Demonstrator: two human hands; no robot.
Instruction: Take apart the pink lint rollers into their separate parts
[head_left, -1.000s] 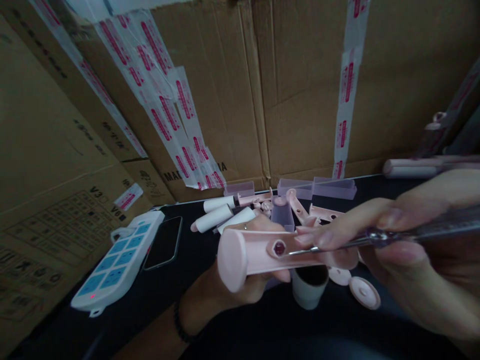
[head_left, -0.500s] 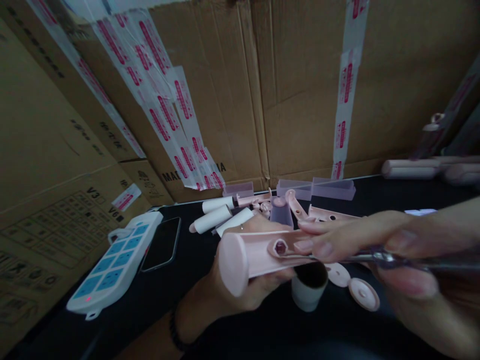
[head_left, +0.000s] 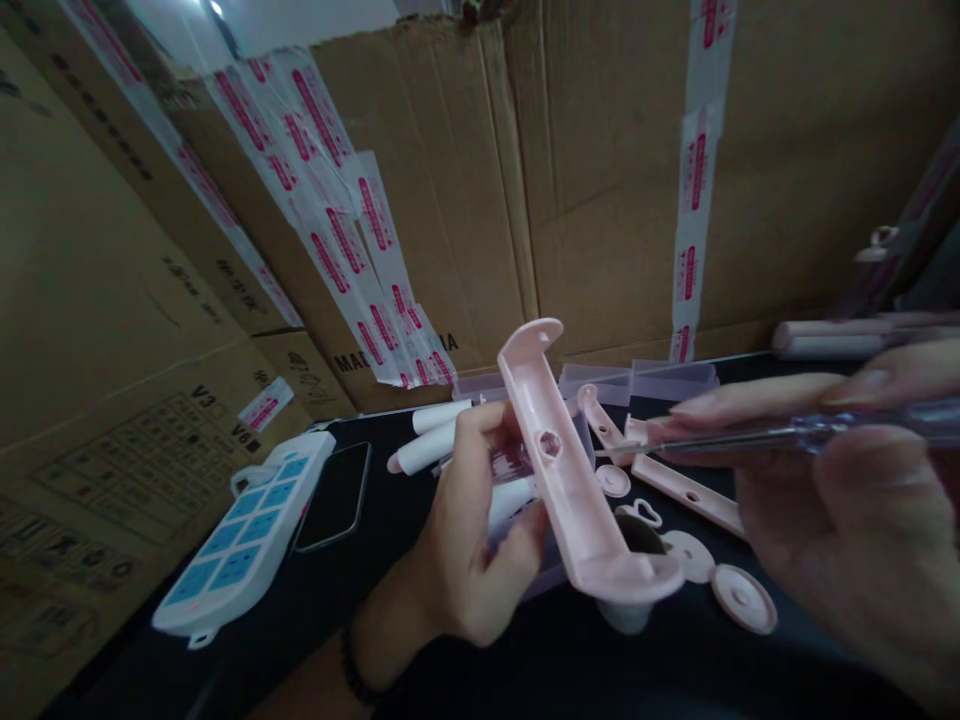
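Note:
My left hand (head_left: 469, 550) is closed around a pink half-round trough-shaped plastic part (head_left: 576, 505) with a hole in its middle and rounded ends. A clear purplish piece (head_left: 510, 462) shows behind it, partly hidden by my fingers. The trough is tilted, its hollow side facing me. My right hand (head_left: 847, 530) grips a screwdriver (head_left: 727, 438) with a see-through handle; its shaft points left, apart from the trough. Below and behind the trough stands a small cup (head_left: 626, 618), mostly covered. Pink discs (head_left: 742, 598) and a heart-shaped ring (head_left: 649, 513) lie beside it.
White tubes (head_left: 433, 450), another pink trough (head_left: 697, 498) and translucent purple trays (head_left: 675, 380) lie toward the back of the black table. A phone (head_left: 334, 497) and a power strip (head_left: 244, 545) are at left. Taped cardboard (head_left: 600, 200) walls the back; more pink tubes (head_left: 825, 338) rest far right.
The pink trough has turned from nearly level to steeply tilted, hollow side toward me. My right hand has drawn the screwdriver tip away from its hole, to the right and slightly up.

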